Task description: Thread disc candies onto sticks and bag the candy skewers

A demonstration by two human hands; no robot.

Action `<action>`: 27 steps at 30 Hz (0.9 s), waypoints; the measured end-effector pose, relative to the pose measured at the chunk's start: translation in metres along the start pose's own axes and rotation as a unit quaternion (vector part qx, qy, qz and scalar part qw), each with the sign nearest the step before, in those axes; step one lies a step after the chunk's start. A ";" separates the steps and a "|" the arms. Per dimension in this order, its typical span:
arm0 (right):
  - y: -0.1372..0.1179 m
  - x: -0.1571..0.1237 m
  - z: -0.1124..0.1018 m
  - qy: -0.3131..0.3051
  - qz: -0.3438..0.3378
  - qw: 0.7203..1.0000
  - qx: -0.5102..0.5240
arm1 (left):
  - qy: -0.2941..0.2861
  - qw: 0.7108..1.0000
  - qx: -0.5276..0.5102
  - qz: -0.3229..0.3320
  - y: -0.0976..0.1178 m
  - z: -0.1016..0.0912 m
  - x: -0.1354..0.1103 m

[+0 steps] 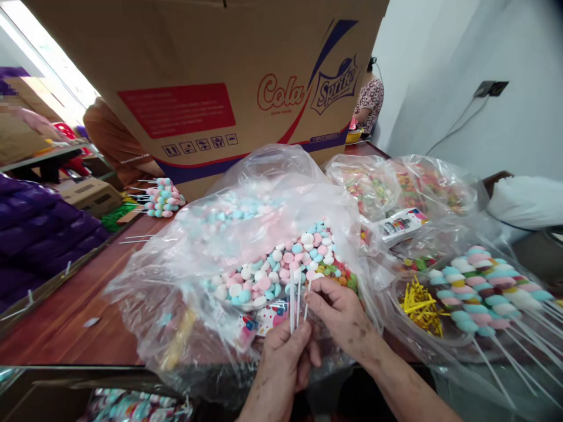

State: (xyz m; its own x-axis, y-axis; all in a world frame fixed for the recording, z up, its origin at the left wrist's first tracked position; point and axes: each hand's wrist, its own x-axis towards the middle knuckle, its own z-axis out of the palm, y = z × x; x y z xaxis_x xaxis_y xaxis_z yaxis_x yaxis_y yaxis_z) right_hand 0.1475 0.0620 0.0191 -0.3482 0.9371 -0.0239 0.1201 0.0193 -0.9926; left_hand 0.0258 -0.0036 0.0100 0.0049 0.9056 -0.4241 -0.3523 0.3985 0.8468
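My left hand (285, 354) is closed around a few thin white sticks (292, 302) that stand upright from its fingers. At the upper end of the rightmost stick, my right hand (341, 313) is closed in a pinch; its fingertips hide what lies between them. Just beyond both hands is a clear plastic bag (176, 281) with a heap of pink, blue and white button-shaped candies (264, 275). Small green and orange ring candies (338, 272) show beside that heap. Printed cards (270, 316) lie under the plastic in front of it.
Finished candy skewers (479, 287) lie at right, beside a tub of yellow twist ties (422, 308). More skewers (162, 198) are stacked at left. A large cardboard box (246, 53) stands behind. Another person (372, 97) sits beyond it. Below the table edge are wrapped candies (136, 404).
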 end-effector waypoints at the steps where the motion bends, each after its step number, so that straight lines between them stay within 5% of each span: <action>1: 0.002 0.000 0.002 0.000 0.002 1.000 0.010 | 0.007 1.000 0.013 0.004 -0.002 -0.001 0.001; 8: 0.006 -0.005 -0.003 -0.012 -0.021 1.000 -0.011 | 0.012 0.999 0.031 0.020 -0.009 -0.011 0.006; 11: 0.005 0.003 -0.024 0.074 -0.050 0.990 -0.112 | 0.053 0.998 -0.002 0.022 -0.004 -0.014 0.004; 14: 0.007 0.016 -0.040 0.130 -0.085 0.945 -0.288 | 0.082 0.995 -0.027 0.045 0.004 -0.016 0.001; 21: 0.009 0.031 -0.022 0.038 -0.076 0.809 -0.581 | 0.088 0.994 -0.041 0.052 0.009 -0.023 -0.005; 27: 0.002 0.036 -0.024 0.027 -0.083 0.853 -0.515 | 0.099 0.993 -0.044 0.052 0.007 -0.030 -0.006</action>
State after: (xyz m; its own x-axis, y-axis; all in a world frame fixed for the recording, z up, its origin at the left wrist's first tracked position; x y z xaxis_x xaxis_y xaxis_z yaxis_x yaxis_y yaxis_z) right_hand 0.1575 0.1043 0.0195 -0.3993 0.9060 0.1403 0.8362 0.4227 -0.3494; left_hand -0.0045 -0.0110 0.0090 -0.2168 0.8918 -0.3972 -0.4220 0.2813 0.8619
